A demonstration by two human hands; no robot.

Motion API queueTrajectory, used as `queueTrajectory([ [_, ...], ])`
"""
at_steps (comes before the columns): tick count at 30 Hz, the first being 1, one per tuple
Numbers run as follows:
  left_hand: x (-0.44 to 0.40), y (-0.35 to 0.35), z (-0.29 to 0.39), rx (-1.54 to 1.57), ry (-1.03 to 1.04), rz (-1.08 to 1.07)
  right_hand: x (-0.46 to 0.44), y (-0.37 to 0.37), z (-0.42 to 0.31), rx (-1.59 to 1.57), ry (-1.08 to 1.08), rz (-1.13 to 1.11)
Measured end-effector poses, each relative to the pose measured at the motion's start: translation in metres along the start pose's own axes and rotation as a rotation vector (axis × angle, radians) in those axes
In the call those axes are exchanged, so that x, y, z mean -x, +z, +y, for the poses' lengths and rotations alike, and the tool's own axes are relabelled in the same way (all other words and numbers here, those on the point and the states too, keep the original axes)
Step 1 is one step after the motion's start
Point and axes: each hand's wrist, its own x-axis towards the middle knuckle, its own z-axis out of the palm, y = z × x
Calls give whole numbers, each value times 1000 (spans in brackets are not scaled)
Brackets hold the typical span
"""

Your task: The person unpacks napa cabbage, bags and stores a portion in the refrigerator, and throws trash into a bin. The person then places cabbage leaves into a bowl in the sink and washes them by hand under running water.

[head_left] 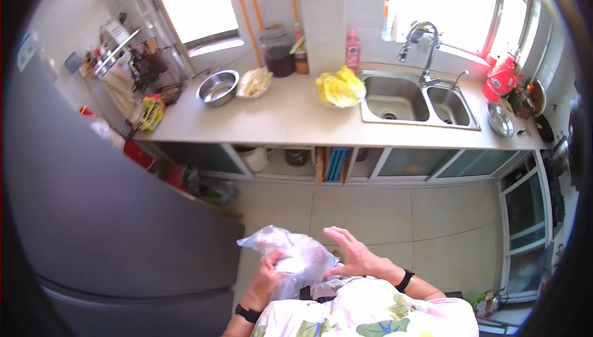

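My left hand [267,276] is closed on a crumpled, translucent plastic bag [299,256] in front of my body, low in the view. What the bag holds cannot be made out. Just right of the bag, my right hand [355,255] is open, with its fingers apart and nothing in it. Its thumb side is close to the bag's edge; whether they touch is unclear. Each wrist has a black band.
A counter [284,121] runs ahead with a steel bowl [218,87], a pale heap of food [254,82], yellow leaves [341,88] on a plate and a double sink [395,99]. At the left stands a large grey fridge [117,213]; tiled floor [364,207] lies between.
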Motion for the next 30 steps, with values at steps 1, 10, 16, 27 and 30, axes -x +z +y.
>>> queueTrajectory([
  [1, -27, 23, 7, 40, -35, -203, -10, -23, -9, 80, -103, 26],
  [10, -199, 192, 77, -512, 599, -879, -33, -132, 66, 401, -18, 556],
  [16, -304, 192, 83, -146, 425, -697, -13, -181, 135, -172, 258, 925],
  [27, -435, 199, -25, 78, -459, -349, 15, -333, 201, -657, 129, 1784],
  [30, -454, 254, -22, 86, -464, -483, 22, -388, 235, -795, 42, 1905],
])
